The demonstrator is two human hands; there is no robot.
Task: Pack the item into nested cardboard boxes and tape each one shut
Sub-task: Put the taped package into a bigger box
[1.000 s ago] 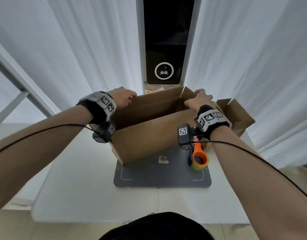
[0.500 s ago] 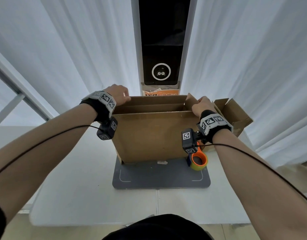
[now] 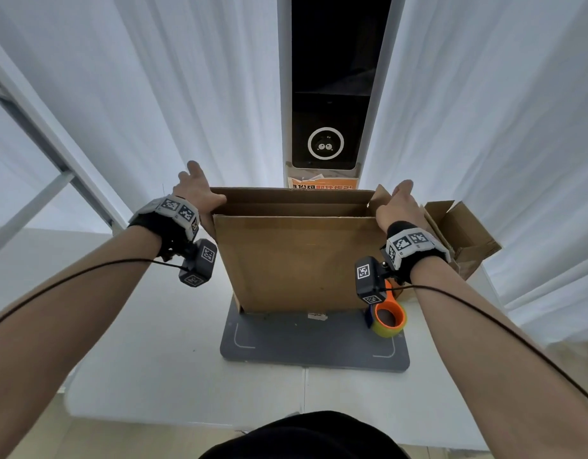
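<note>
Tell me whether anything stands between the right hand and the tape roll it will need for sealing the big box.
Nothing visible blocks it. The tape roll sits on the grey mat at the big box's near right corner, directly below the right hand, which rests on the box's top right edge. Only the wrist-mounted tracker hangs above the roll.

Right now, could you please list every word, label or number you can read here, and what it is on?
Orange sign behind the big box: white characters, cut off by the box, unreadable.
Wrist bands: black-and-white square codes, no words.
Small label under the box: too small.
</note>
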